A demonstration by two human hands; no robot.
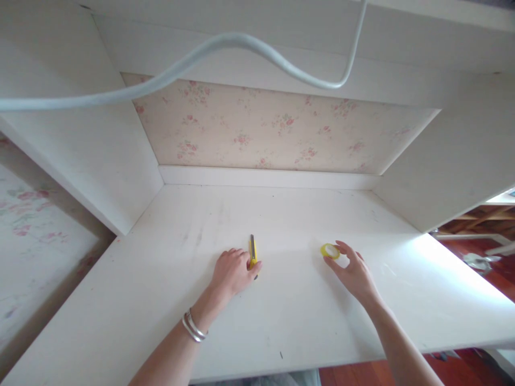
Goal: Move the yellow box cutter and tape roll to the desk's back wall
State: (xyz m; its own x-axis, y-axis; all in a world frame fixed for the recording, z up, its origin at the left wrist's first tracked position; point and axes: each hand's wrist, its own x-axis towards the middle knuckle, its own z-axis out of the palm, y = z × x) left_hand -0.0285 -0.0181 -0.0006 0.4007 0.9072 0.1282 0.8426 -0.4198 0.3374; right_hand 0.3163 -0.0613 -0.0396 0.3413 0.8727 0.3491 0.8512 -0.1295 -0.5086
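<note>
Near the middle of the white desktop (298, 311), a yellow utility knife (253, 250) lies with its narrow end toward the back wall. My left hand (233, 269) rests on the desk with its thumb and fingers closed around the knife's lower part. To the right, a small roll of yellow tape (330, 251) is pinched at its right side between the thumb and index finger of my right hand (354, 271). Whether the roll touches the desk I cannot tell. Two silver bangles (193, 325) circle my left wrist.
A pale cable (241, 40) droops across the top of the view. White side panels (462, 155) and a back strip (265, 177) border the desk, with floral wallpaper (261, 128) behind. Below the desk's front edge at right shows a reddish wood floor (354, 375).
</note>
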